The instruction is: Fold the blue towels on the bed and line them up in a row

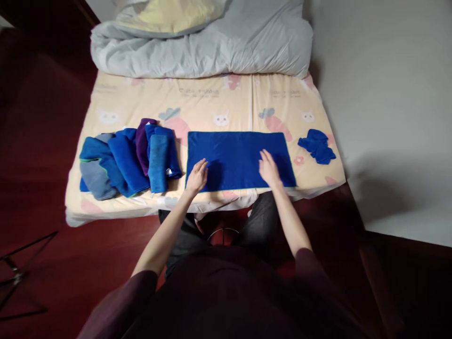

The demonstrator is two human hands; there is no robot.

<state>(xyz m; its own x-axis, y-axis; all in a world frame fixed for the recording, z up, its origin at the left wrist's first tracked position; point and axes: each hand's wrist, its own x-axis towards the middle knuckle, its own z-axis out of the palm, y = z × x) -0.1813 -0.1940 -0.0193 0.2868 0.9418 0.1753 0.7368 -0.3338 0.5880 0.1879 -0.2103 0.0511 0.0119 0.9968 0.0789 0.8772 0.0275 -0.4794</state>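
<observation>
Flat rectangular blue cloth w/ thin green edging (240, 157) lies spread on the cream bed sheet printed w/ rabbits and carrots (219, 101), near its front edge. Person's L hand (198, 176) is over the cloth's L end, near the front corner, fingers together, nothing gripped; R hand (269, 168) is over its R part, fingers slightly apart, also holding nothing. Cloth extends between & beyond both hands; hard to tell if the fingertips touch it or hover just above. L of cloth: pile of folded blue, grey & purple cloths (125, 162). R of cloth: small crumpled blue cloth (318, 147). Behind cloth: bunched pale grey quilt (212, 52).
</observation>
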